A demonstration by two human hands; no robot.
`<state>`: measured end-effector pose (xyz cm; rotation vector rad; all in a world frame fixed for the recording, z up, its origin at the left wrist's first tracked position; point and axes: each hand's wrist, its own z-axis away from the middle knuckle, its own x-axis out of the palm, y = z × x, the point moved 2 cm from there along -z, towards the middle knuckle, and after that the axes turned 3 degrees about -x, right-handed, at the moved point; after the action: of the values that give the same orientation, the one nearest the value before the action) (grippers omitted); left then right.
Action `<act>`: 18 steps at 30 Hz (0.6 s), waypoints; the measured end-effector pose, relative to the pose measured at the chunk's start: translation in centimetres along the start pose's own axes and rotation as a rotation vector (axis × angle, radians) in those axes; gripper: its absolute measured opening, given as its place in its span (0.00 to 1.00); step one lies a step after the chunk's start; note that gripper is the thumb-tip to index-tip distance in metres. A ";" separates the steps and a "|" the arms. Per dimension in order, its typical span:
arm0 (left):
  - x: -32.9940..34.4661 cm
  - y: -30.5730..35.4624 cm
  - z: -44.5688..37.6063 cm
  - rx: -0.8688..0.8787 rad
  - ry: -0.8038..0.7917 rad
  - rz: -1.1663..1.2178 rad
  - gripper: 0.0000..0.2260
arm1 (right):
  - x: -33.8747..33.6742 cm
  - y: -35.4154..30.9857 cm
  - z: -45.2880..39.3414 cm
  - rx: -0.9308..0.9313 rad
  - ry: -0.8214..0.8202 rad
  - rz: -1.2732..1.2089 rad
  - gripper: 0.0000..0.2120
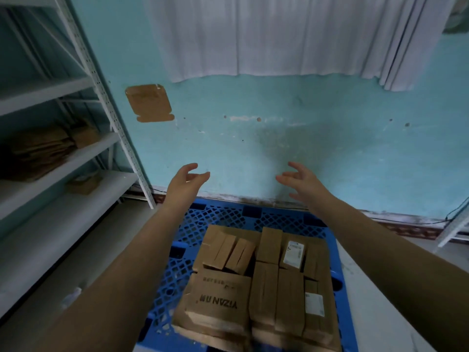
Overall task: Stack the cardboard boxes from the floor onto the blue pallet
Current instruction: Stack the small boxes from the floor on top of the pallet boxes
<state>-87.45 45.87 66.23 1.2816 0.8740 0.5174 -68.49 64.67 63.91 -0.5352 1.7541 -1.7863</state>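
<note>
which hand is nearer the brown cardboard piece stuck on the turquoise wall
Left. The left hand is raised just below and right of the brown cardboard piece on the turquoise wall; the right hand hovers much farther right, both open and empty.

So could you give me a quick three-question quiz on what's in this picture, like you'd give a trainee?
1. True or false: the left hand and right hand are both holding nothing.
2. What do the brown cardboard boxes rest on?
3. Where is the flat brown cardboard patch? A) on the turquoise wall B) on the white metal shelving

Key:
1. True; the fingers are spread in the air.
2. The blue plastic lattice pallet.
3. A.
</note>
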 end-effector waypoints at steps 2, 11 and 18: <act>-0.6 -0.2 -1.6 0.004 -0.009 0.006 0.20 | 1.5 -0.2 -1.5 0.007 -0.035 0.018 0.33; -1.8 -2.8 -11.5 -0.024 -0.152 -0.001 0.21 | 6.1 1.3 -6.7 0.074 0.062 0.042 0.31; -2.3 -7.6 -16.2 -0.118 -0.308 -0.090 0.23 | 8.9 5.0 -8.5 0.261 0.117 0.103 0.34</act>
<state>-102.71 52.07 58.82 1.1707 0.6301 0.2854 -80.05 65.53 57.52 -0.2329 1.5590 -1.9674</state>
